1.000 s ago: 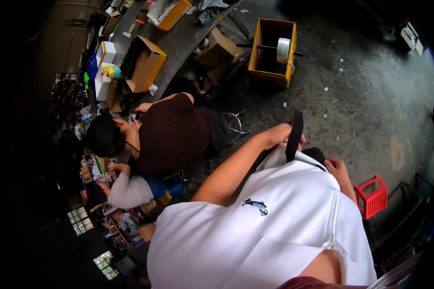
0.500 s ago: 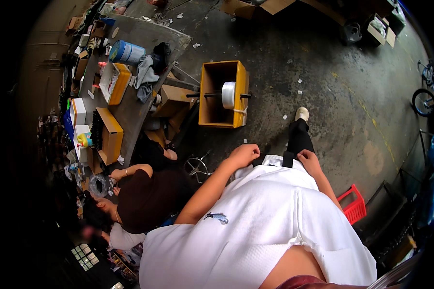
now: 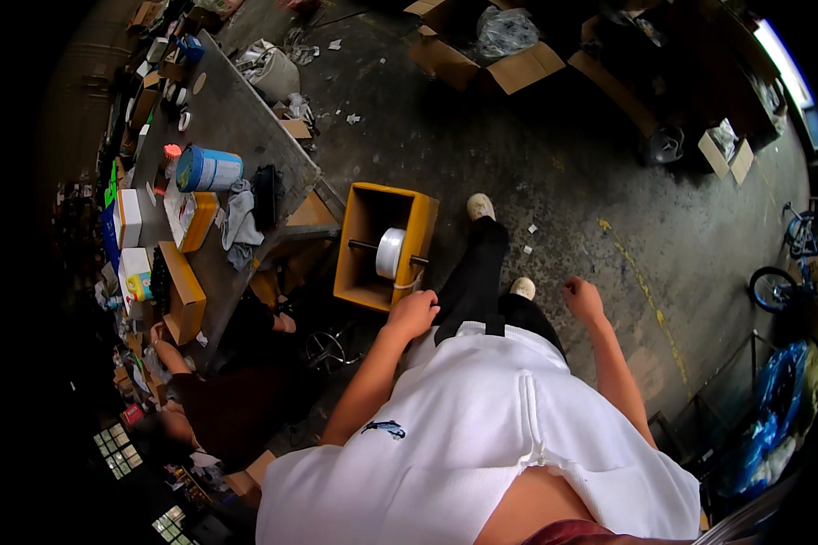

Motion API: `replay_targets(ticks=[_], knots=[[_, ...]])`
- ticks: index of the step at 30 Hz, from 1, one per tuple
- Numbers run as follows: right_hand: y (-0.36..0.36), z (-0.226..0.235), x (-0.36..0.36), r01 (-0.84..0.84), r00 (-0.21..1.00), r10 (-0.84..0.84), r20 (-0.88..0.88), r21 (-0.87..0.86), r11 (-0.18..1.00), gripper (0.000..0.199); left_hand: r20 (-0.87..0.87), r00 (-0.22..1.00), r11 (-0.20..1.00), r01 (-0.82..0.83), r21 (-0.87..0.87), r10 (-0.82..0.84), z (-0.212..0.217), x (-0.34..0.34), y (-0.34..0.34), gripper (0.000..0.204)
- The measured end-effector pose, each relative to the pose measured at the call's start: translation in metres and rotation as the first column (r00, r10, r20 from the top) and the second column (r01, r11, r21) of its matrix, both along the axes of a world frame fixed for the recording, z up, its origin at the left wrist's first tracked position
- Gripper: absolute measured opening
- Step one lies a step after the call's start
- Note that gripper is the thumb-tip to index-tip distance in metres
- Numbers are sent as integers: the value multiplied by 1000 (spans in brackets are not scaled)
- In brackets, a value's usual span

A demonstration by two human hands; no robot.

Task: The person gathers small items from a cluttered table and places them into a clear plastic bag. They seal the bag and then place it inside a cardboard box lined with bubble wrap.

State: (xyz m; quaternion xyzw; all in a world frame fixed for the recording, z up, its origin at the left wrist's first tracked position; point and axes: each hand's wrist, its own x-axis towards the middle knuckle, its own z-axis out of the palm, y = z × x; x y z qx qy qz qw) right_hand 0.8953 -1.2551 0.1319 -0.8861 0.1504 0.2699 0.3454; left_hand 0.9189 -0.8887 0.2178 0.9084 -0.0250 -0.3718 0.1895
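Near the left hand (image 3: 413, 314), an open yellow carton (image 3: 422, 222) supports a white spool (image 3: 389, 254) on a black rod (image 3: 364, 244). Both hands: released, loosely curled; right hand (image 3: 584, 299) above the floor (image 3: 573, 200).

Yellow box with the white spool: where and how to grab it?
I'd grip the yellow box by its near and far rims, coming from above and its right. Its opening faces up, so those rims are exposed; the rod through the spool spans left to right, jutting past the right wall, and the table crowds the left.
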Motion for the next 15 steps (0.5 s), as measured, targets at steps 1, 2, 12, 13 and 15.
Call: replay_targets(ticks=[1,2,12,13,15], knots=[[8,4,27,-70,997,70,14,16,997,19,3,1000,1000,-11,-15,11,-7,15,2,20],[17,8,54,-140,990,139,28,31,990,19,7,1000,999,-21,-30,21,-17,30,6,20],[48,15,304,-481,874,468,-132,-96,871,21,139,952,945,-240,-221,274,-7,254,47,18],[53,11,328,-496,865,487,-123,-55,867,21,149,920,913,-318,-258,362,6,274,55,17],[55,6,377,-441,897,441,-42,1,897,21,165,883,882,-390,-266,440,14,305,76,18]])
